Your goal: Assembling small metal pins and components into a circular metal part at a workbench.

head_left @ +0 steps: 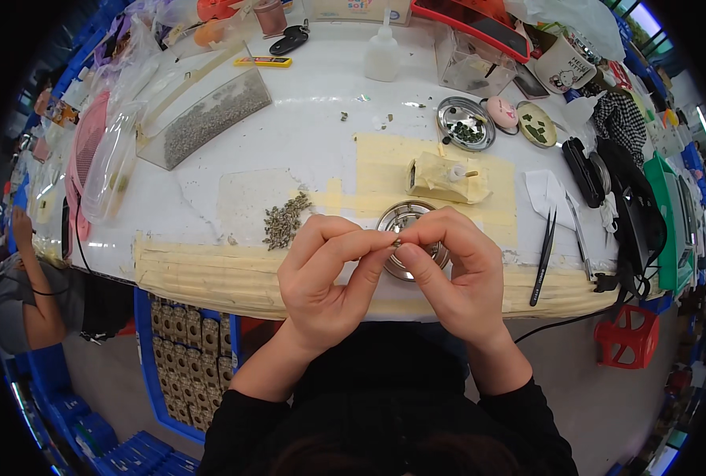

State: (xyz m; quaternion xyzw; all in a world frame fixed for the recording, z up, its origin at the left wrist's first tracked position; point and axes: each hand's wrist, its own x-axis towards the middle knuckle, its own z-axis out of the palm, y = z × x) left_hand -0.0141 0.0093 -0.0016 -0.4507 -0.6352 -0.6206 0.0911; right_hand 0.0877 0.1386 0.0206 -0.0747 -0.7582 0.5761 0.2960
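Observation:
My left hand (327,274) and my right hand (454,266) meet fingertip to fingertip over a round metal dish (407,213). Both hands pinch one tiny part (398,243), too small to name and mostly covered by the fingertips. Left of my left hand lies a loose pile of small grey-brown parts (284,222) on the white table. Just beyond the dish stands a block wrapped in yellowish tape (448,179), with a small clear piece on top. My hands partly hide the dish and what is in it.
Black tweezers (543,258) and a thin metal tool (580,238) lie at the right. Farther back are a metal dish of dark green bits (465,124), a white squeeze bottle (382,54) and a clear tray of grey parts (218,119). Tape-wrapped padding (202,274) lines the front edge.

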